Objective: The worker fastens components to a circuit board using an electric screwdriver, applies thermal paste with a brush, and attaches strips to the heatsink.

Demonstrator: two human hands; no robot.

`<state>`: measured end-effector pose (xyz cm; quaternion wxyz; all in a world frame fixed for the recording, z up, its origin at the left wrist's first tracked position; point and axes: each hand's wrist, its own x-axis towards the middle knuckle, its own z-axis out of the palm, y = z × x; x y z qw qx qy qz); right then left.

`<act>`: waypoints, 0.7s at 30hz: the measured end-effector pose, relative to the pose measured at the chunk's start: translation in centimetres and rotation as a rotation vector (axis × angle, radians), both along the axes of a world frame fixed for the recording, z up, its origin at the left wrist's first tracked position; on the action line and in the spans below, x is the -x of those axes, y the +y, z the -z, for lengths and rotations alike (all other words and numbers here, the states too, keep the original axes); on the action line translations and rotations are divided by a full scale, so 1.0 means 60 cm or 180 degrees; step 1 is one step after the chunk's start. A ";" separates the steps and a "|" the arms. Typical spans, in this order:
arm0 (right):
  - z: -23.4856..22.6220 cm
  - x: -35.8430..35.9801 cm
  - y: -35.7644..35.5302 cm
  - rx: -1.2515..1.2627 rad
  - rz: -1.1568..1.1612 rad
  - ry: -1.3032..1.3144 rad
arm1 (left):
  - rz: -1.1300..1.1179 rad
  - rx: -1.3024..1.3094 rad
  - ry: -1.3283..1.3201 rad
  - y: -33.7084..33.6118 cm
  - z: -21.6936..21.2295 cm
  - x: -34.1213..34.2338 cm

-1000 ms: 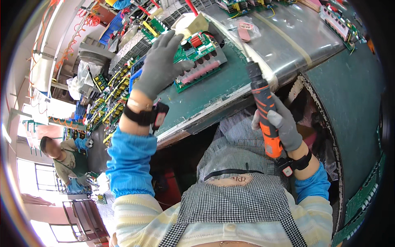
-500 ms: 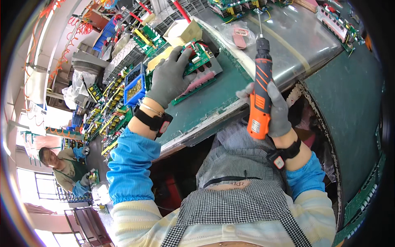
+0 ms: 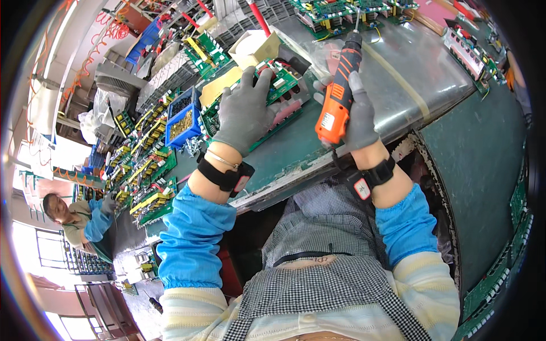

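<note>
Moved the power screwdriver [image 3: 336,99] farther in over the desk [image 3: 310,129] since the earlier frame, closer to the circuit board [image 3: 283,85], bringing the right hand [image 3: 360,118] along; shifted the left hand [image 3: 244,116] only slightly. Now holding the screwdriver slanted over the desk, orange end toward the body, slim bit pointing away, with the right fingers and thumb wrapped round the handle. Likely stiff and moderately heavy, weighted toward the orange end, so best taken round the striped middle, clear of the bit. Resting the left hand on the circuit board, fingers spread; cannot tell whether gripping or merely touching. Probably rigid but fragile, so better held by the outer edges, away from the small parts on top. Left of the board, see blue bins [image 3: 196,122] of gold and black pieces; beyond it, a cream box [image 3: 263,52]; farther left, a co-worker [image 3: 95,228] in blue sleeves.
</note>
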<state>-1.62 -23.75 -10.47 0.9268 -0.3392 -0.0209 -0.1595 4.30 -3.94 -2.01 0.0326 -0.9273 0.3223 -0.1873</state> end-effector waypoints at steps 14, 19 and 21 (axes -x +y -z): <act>0.026 0.268 -0.027 0.1011 -0.2012 0.0604 | -0.0088 -0.0610 0.0646 0.018 -0.032 -0.007; 0.021 0.251 -0.019 0.1254 -0.2185 0.0659 | -0.0161 -0.0671 0.0697 0.012 -0.033 -0.008; 0.022 0.242 -0.021 0.1300 -0.2199 0.0633 | 0.0008 -0.0520 0.0649 0.018 -0.026 -0.012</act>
